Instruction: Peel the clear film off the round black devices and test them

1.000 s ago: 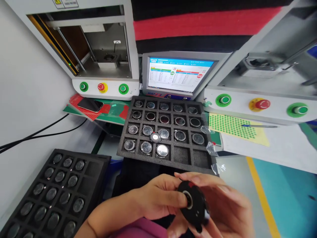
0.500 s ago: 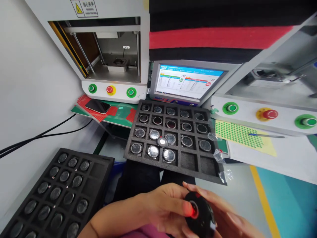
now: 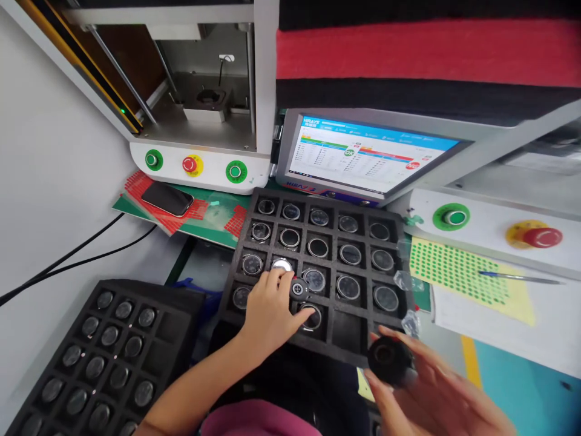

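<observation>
white test machines with green and red buttons line the back of the bench (image 3: 494,315), a lit monitor (image 3: 363,158) between them at 12 o'clock. a black foam tray (image 3: 318,266) of round discs sits in the middle, another tray (image 3: 109,357) lies at 8 o'clock, and a phone (image 3: 167,198) rests at 10 o'clock. the left hand (image 3: 272,312) lies on the middle tray, its fingers (image 3: 276,277) curled beside a small round part (image 3: 298,289) lying on the tray's ribs, touching it. the right hand (image 3: 436,399), at 5 o'clock, grips a black round fixture (image 3: 389,361) with closed fingers, just off the tray's near edge. a pen (image 3: 517,277) lies on a green-dotted sheet (image 3: 458,275) at 3 o'clock.
</observation>
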### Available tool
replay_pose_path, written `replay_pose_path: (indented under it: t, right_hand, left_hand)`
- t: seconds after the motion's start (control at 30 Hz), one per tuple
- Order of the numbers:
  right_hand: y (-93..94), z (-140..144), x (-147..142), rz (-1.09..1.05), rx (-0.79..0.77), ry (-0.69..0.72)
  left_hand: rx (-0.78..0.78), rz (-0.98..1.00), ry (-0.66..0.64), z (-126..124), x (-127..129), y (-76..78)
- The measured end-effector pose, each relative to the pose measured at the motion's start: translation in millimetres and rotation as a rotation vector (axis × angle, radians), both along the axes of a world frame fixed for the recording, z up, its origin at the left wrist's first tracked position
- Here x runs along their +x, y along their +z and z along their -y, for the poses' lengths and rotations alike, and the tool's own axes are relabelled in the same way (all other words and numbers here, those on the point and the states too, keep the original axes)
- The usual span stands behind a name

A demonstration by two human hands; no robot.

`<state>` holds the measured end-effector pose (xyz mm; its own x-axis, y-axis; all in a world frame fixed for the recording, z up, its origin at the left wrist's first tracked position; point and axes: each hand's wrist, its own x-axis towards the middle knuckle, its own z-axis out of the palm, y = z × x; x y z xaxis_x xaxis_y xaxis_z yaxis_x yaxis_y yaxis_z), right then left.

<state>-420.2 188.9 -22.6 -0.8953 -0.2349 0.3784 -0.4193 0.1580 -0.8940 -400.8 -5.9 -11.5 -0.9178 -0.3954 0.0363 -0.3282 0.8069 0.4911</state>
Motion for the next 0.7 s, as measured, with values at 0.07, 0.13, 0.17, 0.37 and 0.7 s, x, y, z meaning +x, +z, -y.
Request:
replay_pose_path:
  t: [0.07, 0.13, 0.17, 0.37, 0.7]
  right_hand:
    - [5.1, 10, -18, 0.027, -0.106, -0.061]
    - [8.0, 12, -30, 0.072, -0.119, -0.076]
    - [8.3, 10, -35, 0.079, -0.11, -0.08]
    - [3.2, 3, -50, 0.06, -0.021, -0.108]
    - [5.5, -6, -69, 0.026, -0.066, -0.142]
  left_hand:
    - [-0.069, 0.062, -0.019, -4, -7, -8.2]
    - [-0.087, 0.103, -0.025, -7, -11, -10.6]
    - [-0.08, 0.118, -0.021, -8, -12, -10.0]
    - [0.008, 0.195, 0.018, -5, -16, -1.4]
    - [-0.01, 0.24, -0.042, -1, -23, 17.1]
